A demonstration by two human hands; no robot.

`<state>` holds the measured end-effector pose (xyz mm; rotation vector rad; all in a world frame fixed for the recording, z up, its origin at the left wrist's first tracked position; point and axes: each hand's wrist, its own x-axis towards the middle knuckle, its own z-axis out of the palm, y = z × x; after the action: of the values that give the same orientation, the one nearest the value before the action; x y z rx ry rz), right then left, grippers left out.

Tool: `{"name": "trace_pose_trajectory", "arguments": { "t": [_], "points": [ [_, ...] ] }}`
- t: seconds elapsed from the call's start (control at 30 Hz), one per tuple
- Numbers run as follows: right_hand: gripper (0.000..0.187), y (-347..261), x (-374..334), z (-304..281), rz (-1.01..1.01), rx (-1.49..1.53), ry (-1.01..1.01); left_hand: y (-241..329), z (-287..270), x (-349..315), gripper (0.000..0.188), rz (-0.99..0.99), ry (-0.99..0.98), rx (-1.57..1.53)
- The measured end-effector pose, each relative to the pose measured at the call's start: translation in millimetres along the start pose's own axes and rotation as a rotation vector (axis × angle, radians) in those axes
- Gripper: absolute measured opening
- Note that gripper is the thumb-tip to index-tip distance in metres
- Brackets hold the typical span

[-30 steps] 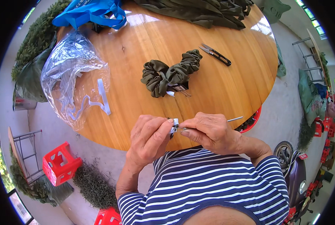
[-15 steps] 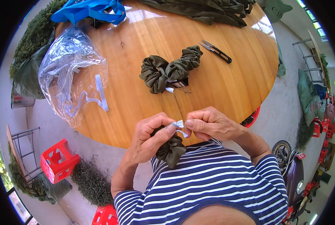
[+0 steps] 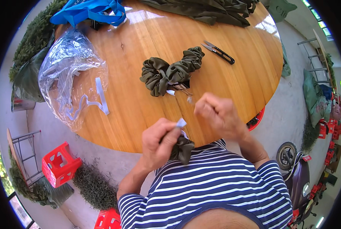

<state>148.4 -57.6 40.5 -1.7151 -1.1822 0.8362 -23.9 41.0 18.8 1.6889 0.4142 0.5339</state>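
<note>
My left hand [image 3: 159, 143] pinches the white elastic end [image 3: 181, 123] of an olive green fabric scrunchie [image 3: 182, 148] that hangs below it against my striped shirt. My right hand [image 3: 219, 113] is raised above the table edge, fingers closed, with a thin pin or needle tip [image 3: 190, 100] showing at its left; what it holds is blurred. Two finished olive scrunchies [image 3: 170, 71] lie on the round wooden table [image 3: 140, 45] beyond my hands, with a metal clip [image 3: 182, 87] beside them.
Black thread snips [image 3: 218, 52] lie at the table's right. A clear plastic bag [image 3: 69, 74] with white elastic strips [image 3: 101, 95] sits left. Blue fabric [image 3: 89, 11] and olive cloth [image 3: 205, 9] lie at the far edge. Red stools [image 3: 59, 164] stand on the floor.
My hands were together at the white elastic end; now my right hand has pulled up and right, away from my left, which keeps the scrunchie.
</note>
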Motion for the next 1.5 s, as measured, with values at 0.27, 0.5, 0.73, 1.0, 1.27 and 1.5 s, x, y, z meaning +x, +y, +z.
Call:
{"name": "trace_pose_trajectory", "arguments": {
  "t": [0.27,0.5,0.73,1.0,1.27,1.5],
  "points": [
    [0.018,28,44,-14,-0.589,-0.713,0.448,-2,15,-1,0.018,-0.395,0.314,-0.545],
    [0.016,10,8,24,-0.429,-0.077,0.168,-5,28,7,0.018,-0.364,0.398,-0.538],
    [0.008,4,10,14,-0.225,0.163,0.321,5,26,7,0.014,-0.287,0.242,-0.322],
    [0.017,11,5,26,-0.025,0.521,0.076,-10,38,7,0.014,-0.121,0.365,-0.354],
    [0.01,12,-1,41,-0.074,0.895,0.085,1,38,12,0.014,-0.413,0.46,-0.884],
    [0.013,21,0,30,0.372,0.965,-0.022,-7,39,4,0.012,0.137,0.402,-0.037]
  ]
}}
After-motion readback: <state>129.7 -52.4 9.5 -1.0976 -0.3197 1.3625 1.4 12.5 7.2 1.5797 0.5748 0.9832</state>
